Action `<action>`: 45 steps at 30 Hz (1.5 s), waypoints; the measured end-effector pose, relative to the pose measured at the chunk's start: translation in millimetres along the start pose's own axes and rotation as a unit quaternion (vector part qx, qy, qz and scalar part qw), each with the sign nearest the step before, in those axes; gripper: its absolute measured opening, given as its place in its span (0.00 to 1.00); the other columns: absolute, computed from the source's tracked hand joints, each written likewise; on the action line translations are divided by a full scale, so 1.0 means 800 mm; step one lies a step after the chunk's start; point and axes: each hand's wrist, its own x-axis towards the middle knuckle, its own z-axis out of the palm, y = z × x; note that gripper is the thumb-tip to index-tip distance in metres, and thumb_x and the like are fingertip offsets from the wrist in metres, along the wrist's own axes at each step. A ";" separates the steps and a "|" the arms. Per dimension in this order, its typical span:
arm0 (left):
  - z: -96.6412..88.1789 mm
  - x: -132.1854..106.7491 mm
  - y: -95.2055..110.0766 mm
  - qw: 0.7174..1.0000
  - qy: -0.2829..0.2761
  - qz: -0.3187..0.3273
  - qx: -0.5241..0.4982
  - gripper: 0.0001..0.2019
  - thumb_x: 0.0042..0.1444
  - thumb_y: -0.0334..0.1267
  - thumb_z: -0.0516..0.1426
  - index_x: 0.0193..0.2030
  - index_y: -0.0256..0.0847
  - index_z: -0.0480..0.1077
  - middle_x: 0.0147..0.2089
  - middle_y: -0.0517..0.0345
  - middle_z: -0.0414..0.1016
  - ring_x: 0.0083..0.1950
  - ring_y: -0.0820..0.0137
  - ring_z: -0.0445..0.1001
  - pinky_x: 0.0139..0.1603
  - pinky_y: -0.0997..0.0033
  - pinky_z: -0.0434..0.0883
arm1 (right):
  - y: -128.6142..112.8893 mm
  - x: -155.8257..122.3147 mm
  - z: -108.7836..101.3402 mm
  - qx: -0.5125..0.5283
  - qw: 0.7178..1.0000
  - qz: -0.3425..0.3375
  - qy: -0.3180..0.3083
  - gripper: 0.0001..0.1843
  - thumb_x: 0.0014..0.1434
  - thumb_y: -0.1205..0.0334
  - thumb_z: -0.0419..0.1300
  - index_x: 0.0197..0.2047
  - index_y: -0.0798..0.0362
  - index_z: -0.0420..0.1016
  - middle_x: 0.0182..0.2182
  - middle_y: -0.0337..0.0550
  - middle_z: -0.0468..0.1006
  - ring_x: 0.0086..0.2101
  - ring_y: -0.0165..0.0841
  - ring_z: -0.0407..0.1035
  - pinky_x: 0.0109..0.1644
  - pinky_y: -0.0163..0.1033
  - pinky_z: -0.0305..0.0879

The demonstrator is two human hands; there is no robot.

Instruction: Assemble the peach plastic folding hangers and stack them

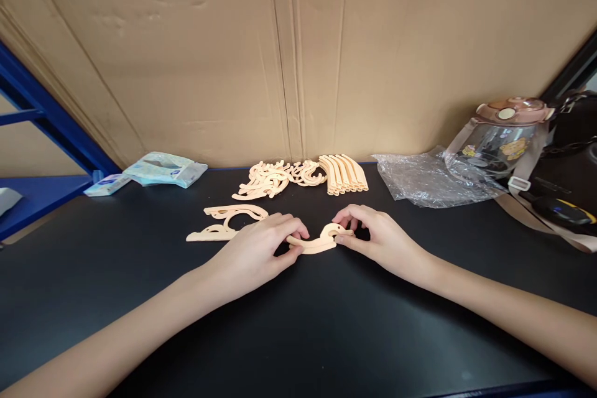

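Observation:
Low over the black table, a peach plastic folding hanger part is held between my two hands. My left hand pinches its left end with thumb and fingers. At its right end, my right hand grips close to a hooked section with a small hole. Whether that hook is a separate piece I cannot tell. Beside my left hand lie hanger pieces in the same peach plastic, with a curved hook among them, partly hidden by the hand.
Behind my hands are a loose heap of hooks and arms and a neat row of curved arms. Tissue packs lie back left. A crumpled clear bag and a strapped water bottle are at right, before a cardboard wall.

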 end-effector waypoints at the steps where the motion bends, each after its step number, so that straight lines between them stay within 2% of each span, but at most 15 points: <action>1: 0.000 0.000 0.000 1.000 -0.001 0.003 0.007 0.06 0.61 0.36 0.51 0.43 0.46 0.68 0.42 0.61 0.72 0.41 0.67 0.71 0.37 0.69 0.64 | 0.001 0.000 0.000 -0.012 1.000 -0.009 0.001 0.07 0.60 0.60 0.60 0.42 0.49 0.73 0.36 0.40 0.76 0.36 0.33 0.69 0.41 0.40 0.65; 6: -0.002 0.001 0.001 0.999 -0.006 0.014 0.042 0.05 0.63 0.40 0.51 0.42 0.46 0.67 0.43 0.62 0.71 0.41 0.68 0.70 0.38 0.69 0.64 | 0.002 0.001 -0.002 -0.005 1.000 -0.009 0.003 0.11 0.61 0.54 0.60 0.43 0.50 0.74 0.37 0.41 0.75 0.38 0.34 0.69 0.43 0.41 0.66; 9: -0.006 0.001 0.001 0.998 -0.006 0.014 0.058 0.08 0.64 0.42 0.51 0.43 0.46 0.68 0.43 0.61 0.71 0.42 0.67 0.70 0.39 0.69 0.64 | 0.000 0.001 -0.005 0.021 1.000 0.011 0.003 0.15 0.65 0.50 0.53 0.43 0.50 0.74 0.37 0.41 0.76 0.39 0.35 0.70 0.45 0.42 0.65; 12: -0.011 0.001 0.000 0.998 -0.004 0.010 0.060 0.10 0.64 0.45 0.50 0.44 0.46 0.69 0.44 0.60 0.72 0.44 0.65 0.70 0.41 0.68 0.64 | 0.000 0.003 -0.006 0.056 0.998 0.038 0.005 0.17 0.67 0.50 0.48 0.42 0.51 0.74 0.36 0.41 0.77 0.39 0.35 0.71 0.45 0.41 0.64; 18: -0.009 0.001 -0.002 0.997 0.006 0.011 0.070 0.10 0.65 0.45 0.50 0.46 0.46 0.69 0.45 0.60 0.72 0.44 0.65 0.71 0.41 0.67 0.65 | 0.006 0.004 -0.005 0.075 0.996 0.052 0.013 0.17 0.66 0.49 0.49 0.42 0.51 0.73 0.38 0.42 0.77 0.41 0.36 0.71 0.45 0.41 0.64; 24: -0.014 0.009 -0.011 0.988 0.084 0.033 0.126 0.10 0.66 0.44 0.49 0.44 0.44 0.68 0.43 0.58 0.72 0.46 0.64 0.71 0.44 0.66 0.67 | 0.004 0.003 -0.005 0.096 0.993 0.045 0.049 0.15 0.65 0.50 0.51 0.41 0.50 0.73 0.39 0.41 0.76 0.40 0.35 0.69 0.42 0.39 0.64; 28: -0.028 0.037 -0.023 0.963 0.117 0.065 0.232 0.09 0.65 0.41 0.50 0.43 0.42 0.69 0.44 0.55 0.72 0.46 0.64 0.71 0.41 0.68 0.69 | 0.003 0.002 -0.006 0.098 0.992 0.031 0.066 0.12 0.64 0.54 0.53 0.40 0.50 0.73 0.35 0.40 0.75 0.35 0.33 0.67 0.38 0.38 0.63; 32: -0.036 0.085 -0.036 0.947 0.099 0.116 0.283 0.10 0.65 0.34 0.49 0.48 0.39 0.69 0.49 0.50 0.71 0.52 0.60 0.68 0.50 0.62 0.67 | 0.005 0.000 -0.006 0.104 0.992 0.010 0.064 0.09 0.64 0.57 0.54 0.39 0.49 0.73 0.34 0.39 0.74 0.34 0.32 0.66 0.38 0.38 0.63; 37: -0.031 0.139 -0.054 0.929 0.073 0.177 0.316 0.08 0.62 0.32 0.52 0.44 0.36 0.71 0.49 0.47 0.72 0.51 0.58 0.66 0.49 0.60 0.65 | 0.006 -0.001 -0.008 0.102 0.993 -0.011 0.060 0.08 0.64 0.61 0.54 0.37 0.50 0.73 0.35 0.39 0.73 0.34 0.31 0.67 0.39 0.37 0.63; 40: -0.027 0.152 -0.061 0.927 0.078 0.184 0.316 0.08 0.64 0.32 0.50 0.40 0.36 0.71 0.44 0.48 0.73 0.47 0.60 0.67 0.47 0.62 0.65 | 0.006 -0.002 -0.009 0.096 0.994 -0.018 0.056 0.07 0.64 0.63 0.54 0.36 0.50 0.73 0.35 0.39 0.74 0.36 0.31 0.68 0.40 0.37 0.63; 45: -0.029 0.148 -0.059 0.934 0.093 0.181 0.294 0.09 0.64 0.33 0.50 0.36 0.38 0.70 0.43 0.50 0.73 0.45 0.62 0.68 0.45 0.64 0.64 | 0.004 -0.002 -0.010 0.086 0.994 -0.026 0.056 0.08 0.64 0.65 0.54 0.35 0.50 0.73 0.35 0.39 0.74 0.36 0.30 0.69 0.41 0.36 0.63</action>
